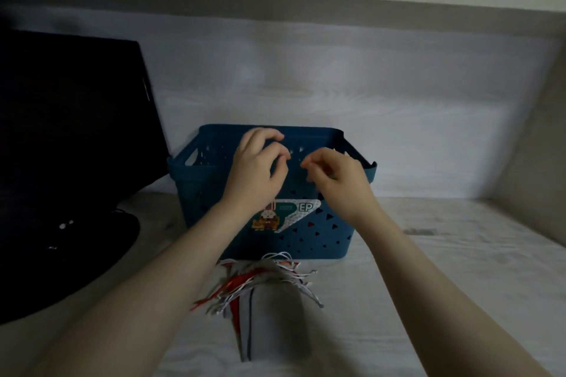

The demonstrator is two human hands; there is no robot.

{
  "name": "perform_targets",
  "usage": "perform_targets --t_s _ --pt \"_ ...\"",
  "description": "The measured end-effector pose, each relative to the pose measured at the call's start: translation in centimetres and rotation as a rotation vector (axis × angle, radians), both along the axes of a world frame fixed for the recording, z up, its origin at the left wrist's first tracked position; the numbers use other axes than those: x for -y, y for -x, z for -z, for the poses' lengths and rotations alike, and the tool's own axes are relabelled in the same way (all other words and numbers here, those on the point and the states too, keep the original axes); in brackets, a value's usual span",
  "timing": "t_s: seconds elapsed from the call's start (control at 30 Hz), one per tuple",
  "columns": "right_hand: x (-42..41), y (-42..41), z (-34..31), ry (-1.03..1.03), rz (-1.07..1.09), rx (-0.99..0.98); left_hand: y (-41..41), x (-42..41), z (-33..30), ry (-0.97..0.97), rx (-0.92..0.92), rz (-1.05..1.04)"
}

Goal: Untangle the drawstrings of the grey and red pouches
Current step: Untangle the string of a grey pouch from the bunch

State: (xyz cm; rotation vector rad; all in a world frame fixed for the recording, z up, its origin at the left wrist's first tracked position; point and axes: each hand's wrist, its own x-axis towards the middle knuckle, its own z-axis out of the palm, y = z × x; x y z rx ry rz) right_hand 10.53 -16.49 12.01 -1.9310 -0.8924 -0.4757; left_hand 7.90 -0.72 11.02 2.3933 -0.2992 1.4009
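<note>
The grey pouch (277, 320) lies flat on the table just in front of the basket. A red pouch (242, 280) is bunched against its top left. Their white drawstrings (286, 257) loop in a tangle at the pouch mouths. Both hands are raised well above the pouches, in front of the basket's opening. My left hand (258, 168) has its fingers curled, thumb tip against a fingertip. My right hand (335, 176) is curled the same way, its fingertips pointing left. I see no string or other thing between the fingers of either hand.
A blue perforated plastic basket (324, 232) with a sticker on its front stands behind the pouches. A black monitor (70, 119) and its round base (61, 260) fill the left side. A wall and a shelf close off the back, and a side panel rises at right.
</note>
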Motion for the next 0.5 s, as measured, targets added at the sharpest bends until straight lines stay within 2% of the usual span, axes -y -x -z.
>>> perform_targets --t_s 0.03,0.1,0.17,0.3,0.37,0.5 --pt "0.0 0.3 0.6 -0.013 -0.022 0.006 0.7 -0.1 0.8 -0.102 0.054 0.033" --pt "0.0 0.7 2.6 0.006 -0.025 0.007 2.4 -0.2 2.9 -0.225 -0.03 0.136" --pt "-0.1 1.0 4.4 0.11 -0.023 -0.022 3.7 -0.2 5.1 -0.231 -0.185 0.18" --pt "-0.2 1.7 8.7 0.484 -0.104 -0.098 5.0 -0.9 9.0 -0.222 -0.607 0.088" --pt "-0.3 2.5 10.6 0.609 -0.138 -0.114 5.5 -1.0 10.4 -0.207 -0.789 0.062" --pt "-0.4 3.7 13.3 0.719 -0.084 -0.082 6.6 -1.2 12.8 -0.094 -0.771 0.08"
